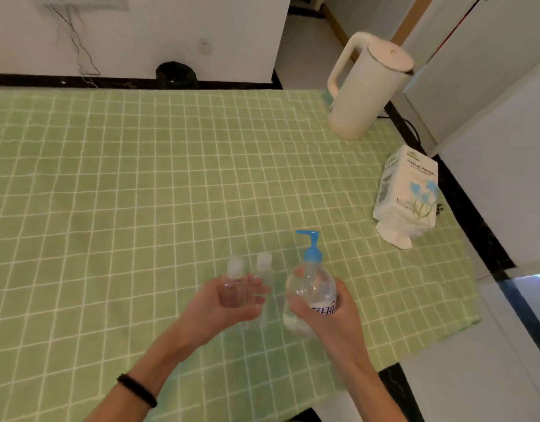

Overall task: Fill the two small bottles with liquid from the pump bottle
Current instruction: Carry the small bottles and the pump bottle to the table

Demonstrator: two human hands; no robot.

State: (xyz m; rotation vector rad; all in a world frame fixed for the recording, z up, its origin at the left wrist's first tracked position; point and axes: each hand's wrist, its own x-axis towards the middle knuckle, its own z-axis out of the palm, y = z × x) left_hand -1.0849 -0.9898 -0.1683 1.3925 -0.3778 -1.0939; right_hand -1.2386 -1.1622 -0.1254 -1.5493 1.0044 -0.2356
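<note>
Two small clear plastic bottles, pale-capped, contents not discernible: first small bottle point(233, 280) gripped in the curled fingers of the left hand point(226, 312); second small bottle point(264, 269) upright just beside it on the green checked tablecloth point(140, 178); one pump bottle point(309, 287), clear with blue pump, part-filled with clear liquid, gripped by the right hand point(331, 322); one cream jug point(366, 89) and one tissue pack point(405, 193) at far right.

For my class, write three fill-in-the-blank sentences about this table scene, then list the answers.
1. The right hand grips the pump bottle, whose pump is ____.
2. The left hand holds a small bottle to the ____ of the pump bottle.
3. The tissue pack lies on a ____ checked cloth.
Answers: blue, left, green.
</note>
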